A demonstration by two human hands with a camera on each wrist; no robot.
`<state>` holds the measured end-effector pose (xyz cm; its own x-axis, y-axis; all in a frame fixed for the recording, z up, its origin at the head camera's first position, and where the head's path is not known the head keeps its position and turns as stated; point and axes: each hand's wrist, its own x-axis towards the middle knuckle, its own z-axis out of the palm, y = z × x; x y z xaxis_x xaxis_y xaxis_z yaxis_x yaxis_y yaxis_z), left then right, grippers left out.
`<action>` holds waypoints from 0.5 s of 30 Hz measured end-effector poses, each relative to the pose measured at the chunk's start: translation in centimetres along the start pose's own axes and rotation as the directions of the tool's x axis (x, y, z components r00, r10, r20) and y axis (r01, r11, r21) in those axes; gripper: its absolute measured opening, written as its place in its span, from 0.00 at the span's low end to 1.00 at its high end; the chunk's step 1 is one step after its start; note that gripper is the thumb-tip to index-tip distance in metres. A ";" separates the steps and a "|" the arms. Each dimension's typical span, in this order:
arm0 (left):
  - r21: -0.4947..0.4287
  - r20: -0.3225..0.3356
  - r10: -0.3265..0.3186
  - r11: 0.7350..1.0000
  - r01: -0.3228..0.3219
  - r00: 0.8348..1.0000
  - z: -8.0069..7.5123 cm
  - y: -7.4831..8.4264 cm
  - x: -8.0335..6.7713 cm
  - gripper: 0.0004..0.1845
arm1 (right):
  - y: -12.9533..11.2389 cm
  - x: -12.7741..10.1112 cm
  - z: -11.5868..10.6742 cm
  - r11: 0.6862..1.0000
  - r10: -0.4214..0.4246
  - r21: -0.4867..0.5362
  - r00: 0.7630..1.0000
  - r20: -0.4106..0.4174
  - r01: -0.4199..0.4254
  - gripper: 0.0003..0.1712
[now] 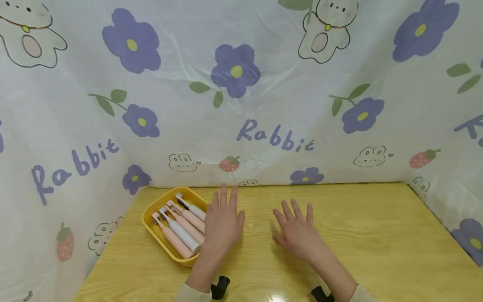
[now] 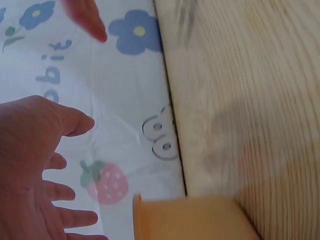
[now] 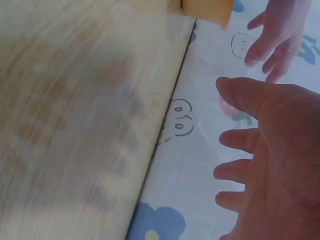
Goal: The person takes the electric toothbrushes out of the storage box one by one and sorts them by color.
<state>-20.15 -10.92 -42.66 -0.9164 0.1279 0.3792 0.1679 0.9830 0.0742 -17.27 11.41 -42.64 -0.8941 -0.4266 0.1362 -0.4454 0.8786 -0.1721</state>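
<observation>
My left hand, fingers straight and spread, is beside the right side of a yellow tray and hides part of it in the head view. Several electric toothbrushes lie side by side in the tray, among them a pink toothbrush and a pale grey toothbrush; the hand covers some of their ends. To the right, over the wooden table, is my right hand, its fingers also spread. Neither hand holds anything. The left wrist view shows the tray's wall near the left hand.
A pale wooden table extends to the right of both hands. Behind it and at both sides hangs a white cloth printed with purple flowers and rabbits. Dark wrist-worn pieces, such as the black mount, show below the hands.
</observation>
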 end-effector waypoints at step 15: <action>-0.092 0.060 -0.235 0.966 0.240 0.970 -2.6 -11.2 -2.6 0.36 | -0.7 0.3 0.8 1.000 -0.016 0.004 0.999 0.042 0.016 0.38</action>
<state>-18.75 -22.55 -42.09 -0.9502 -0.0994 0.2954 -0.0245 0.9687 0.2472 -17.24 10.54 -43.28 -0.8879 -0.4496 0.0975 -0.4600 0.8707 -0.1737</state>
